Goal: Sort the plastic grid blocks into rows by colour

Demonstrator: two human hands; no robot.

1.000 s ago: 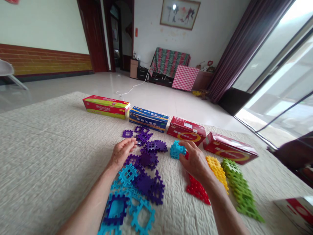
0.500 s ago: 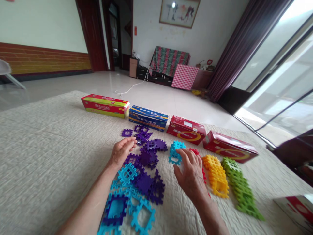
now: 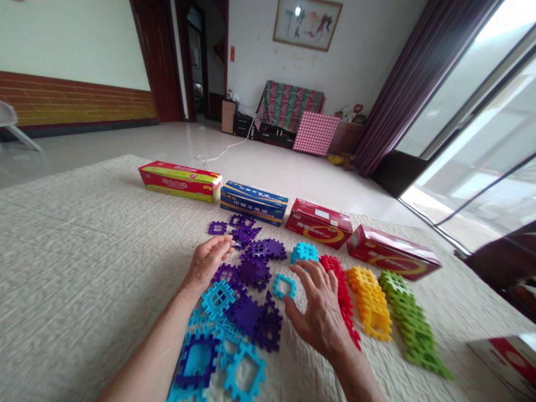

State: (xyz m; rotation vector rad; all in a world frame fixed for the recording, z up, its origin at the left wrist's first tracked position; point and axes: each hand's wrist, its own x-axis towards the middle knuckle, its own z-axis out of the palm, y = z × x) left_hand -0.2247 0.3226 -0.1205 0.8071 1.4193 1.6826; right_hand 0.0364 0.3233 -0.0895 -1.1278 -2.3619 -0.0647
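Observation:
My right hand (image 3: 318, 310) hovers palm down with fingers spread and holds nothing. Its fingertips are close to a small cyan square piece (image 3: 285, 286) lying flat and a cyan block cube (image 3: 305, 252) just beyond. My left hand (image 3: 208, 258) rests with fingers loosely curled and apart, empty, beside a heap of purple pieces (image 3: 253, 268). Cyan and purple frame pieces (image 3: 221, 340) lie under my left forearm. Rows of red pieces (image 3: 343, 296), yellow pieces (image 3: 371, 301) and green pieces (image 3: 410, 321) lie to the right.
Several long boxes line the far edge of the cream quilted cloth (image 3: 84, 268): a red-yellow box (image 3: 180, 181), a blue box (image 3: 253, 202), and two red boxes (image 3: 320, 222) (image 3: 393, 251). Another box (image 3: 508, 357) sits at the right corner.
My right hand let go of the cyan cube and drew back toward me, opening flat. The red row is now uncovered. The left hand stayed still.

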